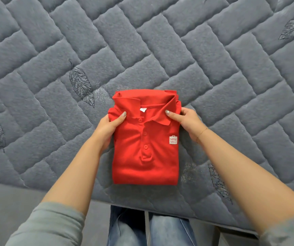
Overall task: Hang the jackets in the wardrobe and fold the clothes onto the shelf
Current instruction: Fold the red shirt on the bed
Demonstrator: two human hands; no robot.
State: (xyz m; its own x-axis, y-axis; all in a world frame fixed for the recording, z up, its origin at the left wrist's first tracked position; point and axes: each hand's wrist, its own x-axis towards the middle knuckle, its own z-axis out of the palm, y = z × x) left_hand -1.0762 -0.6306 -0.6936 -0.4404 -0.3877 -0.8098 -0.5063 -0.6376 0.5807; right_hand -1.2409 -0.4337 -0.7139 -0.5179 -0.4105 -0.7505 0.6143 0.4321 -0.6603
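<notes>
This is a bedroom in a home. A bed fills nearly the whole view, covered by a grey quilted bedspread (213, 68) stitched in a brick-like pattern, with dark embroidered leaves (81, 86) scattered across it. A folded red polo shirt (145, 150) lies on the bed near its edge, household laundry rather than shop stock laid out. The person stands against the bed's edge in blue jeans (160, 229) and grey sleeves (48, 226), everyday clothes worn at home.
</notes>
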